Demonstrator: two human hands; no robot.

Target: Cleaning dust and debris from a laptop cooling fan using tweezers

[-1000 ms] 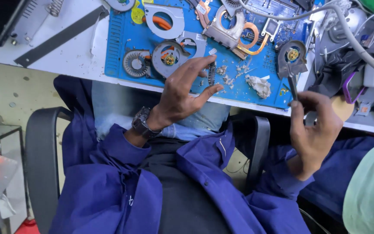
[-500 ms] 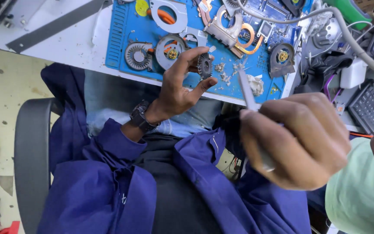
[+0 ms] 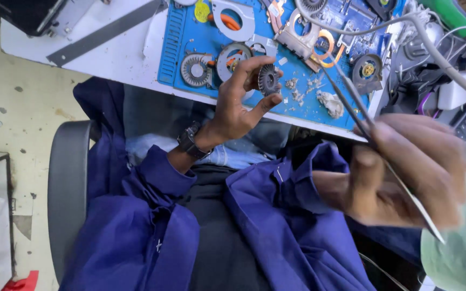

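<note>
Since half a second back, the left hand (image 3: 233, 110) has lifted a bit higher off the bench edge with the little fan rotor (image 3: 268, 80) and the right hand (image 3: 405, 172) has slid lower and wider across my view, blurrier too.

Going left to right from where I'm watching: black chair arm (image 3: 68, 199) on the far left, then the blue work jacket (image 3: 152, 226) filling the bottom. Up on the white bench sits a blue work mat (image 3: 200, 24). On its left part there's a grey round fan (image 3: 196, 70) lying flat, and just beside it a pale fan housing (image 3: 232, 54) with orange showing through its hole.

Left hand has a black wristwatch (image 3: 190, 141) on it and is pinching the fan rotor between thumb and fingertips, held up on edge just above the near rim of the mat, so that hand is closed on the part. Right past it, grey dust clumps (image 3: 330, 102) are scattered on the mat, and a copper heat pipe assembly (image 3: 308, 40) lies further back.

Right hand is close to the camera, fingers clamped round metal tweezers (image 3: 351, 99), with the tips pointing up toward the mat and well apart from the rotor. Another dark fan (image 3: 368, 69) sits near the mat's right end, then a tangle of cables (image 3: 438, 48).
</note>
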